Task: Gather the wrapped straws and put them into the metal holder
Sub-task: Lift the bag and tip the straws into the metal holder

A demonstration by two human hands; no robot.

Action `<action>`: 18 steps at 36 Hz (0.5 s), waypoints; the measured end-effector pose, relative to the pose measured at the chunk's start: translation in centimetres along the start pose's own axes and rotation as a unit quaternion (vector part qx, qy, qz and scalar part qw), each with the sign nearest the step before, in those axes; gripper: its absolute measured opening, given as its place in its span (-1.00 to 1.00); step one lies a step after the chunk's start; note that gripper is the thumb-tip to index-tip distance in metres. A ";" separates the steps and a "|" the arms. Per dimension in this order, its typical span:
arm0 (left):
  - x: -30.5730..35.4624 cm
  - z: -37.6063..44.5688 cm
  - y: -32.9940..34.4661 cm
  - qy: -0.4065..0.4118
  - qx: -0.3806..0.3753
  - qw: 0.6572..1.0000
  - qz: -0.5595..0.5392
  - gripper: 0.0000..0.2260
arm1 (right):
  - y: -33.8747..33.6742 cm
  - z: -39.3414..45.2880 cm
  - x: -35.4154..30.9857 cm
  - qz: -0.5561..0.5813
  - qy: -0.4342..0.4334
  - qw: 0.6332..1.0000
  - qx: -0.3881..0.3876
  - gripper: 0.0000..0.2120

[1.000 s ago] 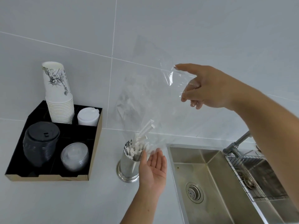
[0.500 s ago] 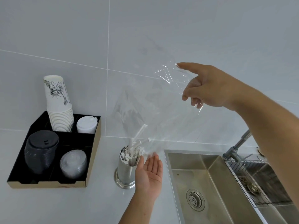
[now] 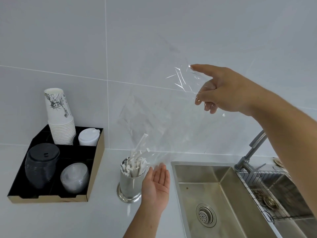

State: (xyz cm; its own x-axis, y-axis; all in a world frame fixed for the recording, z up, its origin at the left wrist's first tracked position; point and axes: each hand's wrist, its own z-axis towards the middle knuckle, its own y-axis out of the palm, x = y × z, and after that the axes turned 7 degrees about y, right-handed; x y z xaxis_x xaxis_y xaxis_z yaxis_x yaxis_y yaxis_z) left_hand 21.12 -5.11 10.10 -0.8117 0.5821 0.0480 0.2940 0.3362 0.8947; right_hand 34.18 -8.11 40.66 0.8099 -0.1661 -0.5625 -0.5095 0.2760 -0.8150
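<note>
One metal holder [image 3: 129,184] stands upright on the white worktop [image 3: 51,219], just left of the steel sink [image 3: 211,191], and it is packed with wrapped straws [image 3: 134,166]; they overlap too closely to count. One further straw [image 3: 141,141] is slanted above the bunch, inside the lower end of a single clear plastic bag [image 3: 154,117] whose mouth hangs over the holder. The right hand [image 3: 221,91] is raised before the tiled wall [image 3: 68,48] and grasps the bag's upper corner, fingers curled on the film and the index finger extended. The left hand [image 3: 157,183] is released, palm up with fingers straight, just right of the holder and under the bag's mouth; whether it touches either cannot be told. To the left sits one black tray [image 3: 93,170] with four stacks in it: one of printed paper cups [image 3: 60,121], one of white lids [image 3: 89,136], one of black lids [image 3: 42,164] and one of clear lids [image 3: 74,178]. One grey tap [image 3: 252,152] rises behind the sink, and one wire rack [image 3: 267,191] sits in the basin at the right.
</note>
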 end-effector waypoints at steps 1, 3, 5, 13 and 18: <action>-0.2 0.0 0.1 0.001 0.000 1.000 0.003 -0.69 | -0.3 -0.3 0.1 0.003 0.000 1.000 0.003 -0.26; -0.6 -0.1 0.2 0.003 0.002 1.000 0.012 -0.72 | -1.0 -0.7 0.6 0.006 -0.001 1.000 0.006 -0.25; -1.0 -0.2 0.4 0.006 0.003 1.000 0.019 -0.77 | -1.6 -1.2 1.0 0.009 -0.003 1.000 0.010 -0.25; -2.5 -0.7 1.9 0.019 0.012 0.998 0.060 -0.88 | -4.1 -3.2 3.2 0.057 0.001 0.998 0.038 -0.35; -3.2 -0.9 2.4 0.029 0.004 0.996 0.083 -0.87 | -5.1 -4.5 4.6 0.050 0.012 0.997 0.064 -0.45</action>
State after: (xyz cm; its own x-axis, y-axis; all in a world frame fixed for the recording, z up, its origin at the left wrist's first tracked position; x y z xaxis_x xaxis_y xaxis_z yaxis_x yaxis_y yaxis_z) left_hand 24.00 -6.79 12.49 -0.7785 0.5874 0.2212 0.4312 0.2445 0.8685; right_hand 39.14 -14.54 41.59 0.7491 -0.1549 -0.6441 -0.5443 0.4104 -0.7317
